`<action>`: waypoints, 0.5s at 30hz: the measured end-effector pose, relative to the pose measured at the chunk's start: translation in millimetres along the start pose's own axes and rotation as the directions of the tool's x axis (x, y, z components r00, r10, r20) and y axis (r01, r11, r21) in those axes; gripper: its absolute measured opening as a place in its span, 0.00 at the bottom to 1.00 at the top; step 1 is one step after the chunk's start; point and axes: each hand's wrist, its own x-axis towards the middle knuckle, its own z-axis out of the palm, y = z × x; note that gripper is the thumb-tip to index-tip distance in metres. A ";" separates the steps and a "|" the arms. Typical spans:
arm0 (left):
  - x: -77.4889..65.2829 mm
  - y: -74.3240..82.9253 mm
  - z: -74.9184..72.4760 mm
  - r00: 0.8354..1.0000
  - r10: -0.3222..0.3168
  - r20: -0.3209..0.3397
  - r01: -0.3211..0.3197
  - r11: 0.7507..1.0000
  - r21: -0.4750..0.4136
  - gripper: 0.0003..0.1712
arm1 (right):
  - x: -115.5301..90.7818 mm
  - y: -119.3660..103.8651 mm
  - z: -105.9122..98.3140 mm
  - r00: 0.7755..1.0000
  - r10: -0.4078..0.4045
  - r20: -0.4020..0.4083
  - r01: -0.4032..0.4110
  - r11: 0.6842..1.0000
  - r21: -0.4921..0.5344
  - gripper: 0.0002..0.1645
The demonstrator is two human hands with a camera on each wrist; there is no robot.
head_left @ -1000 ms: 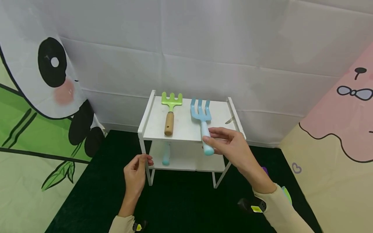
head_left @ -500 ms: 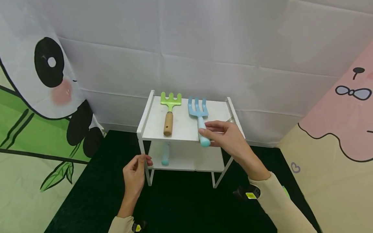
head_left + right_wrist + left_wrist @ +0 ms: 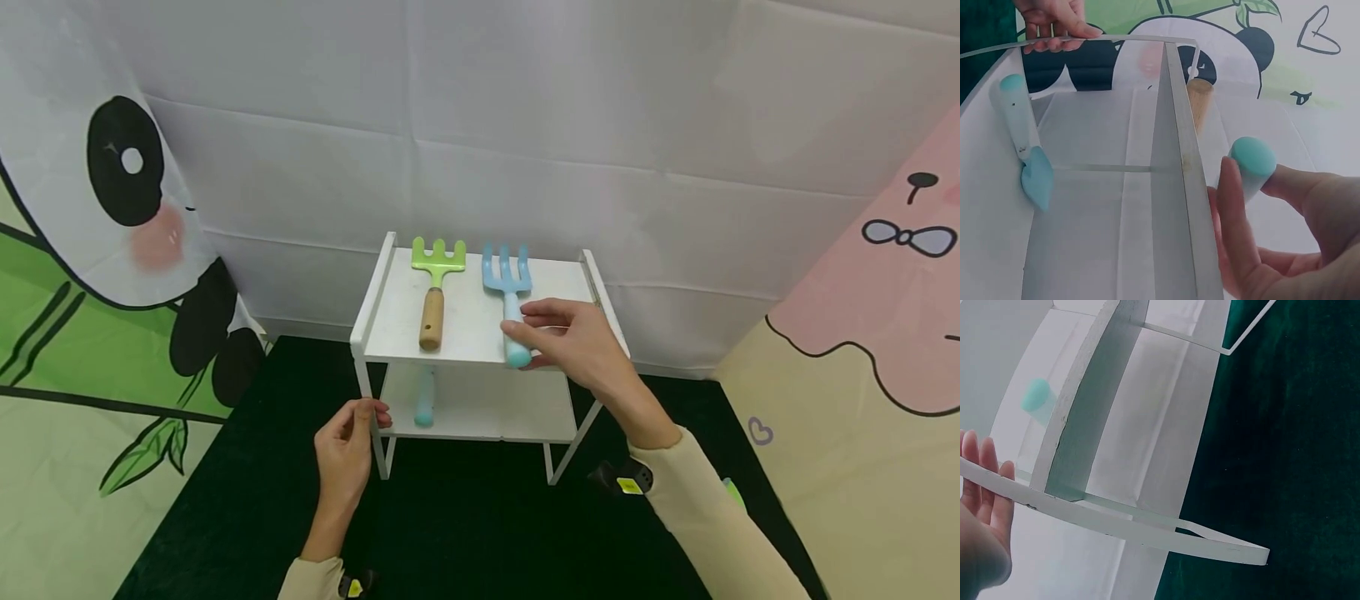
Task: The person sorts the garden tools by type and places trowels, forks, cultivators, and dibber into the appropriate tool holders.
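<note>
In the head view my right hand (image 3: 581,342) grips the handle of a light blue garden hand fork (image 3: 507,281), tines pointing to the back of the white shelf unit's top board (image 3: 474,333). The right wrist view shows the fork's turquoise handle end (image 3: 1254,156) between thumb and fingers. To its left lies a green hand fork (image 3: 432,292) with a wooden handle. My left hand (image 3: 347,442) holds the shelf unit's left side frame (image 3: 1104,526), fingers around the bar. On the lower board is a small blue trowel (image 3: 1038,178), its blade hidden in the head view.
A white cloth wall (image 3: 510,200) stands behind the shelf unit. Printed panels flank it, a panda (image 3: 123,250) on the left and a pink figure (image 3: 862,308) on the right. Dark green carpet (image 3: 480,525) covers the floor. A light green object (image 3: 733,493) shows partly behind the right sleeve.
My right hand has moved the blue fork left and towards the back, over the top board beside the green fork. My left hand stays on the frame.
</note>
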 end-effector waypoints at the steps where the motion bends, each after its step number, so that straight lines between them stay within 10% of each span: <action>1: 0.0 0.2 0.0 1.000 0.000 0.000 0.000 1.000 -0.002 0.17 | 0.4 -0.8 0.7 1.000 -0.002 0.003 0.002 1.000 0.001 0.33; 15: -0.2 -1.0 0.6 1.000 0.015 0.004 -0.015 1.000 -0.009 0.16 | 13.0 -1.7 9.6 0.997 -0.066 -0.035 0.062 0.992 -0.112 0.30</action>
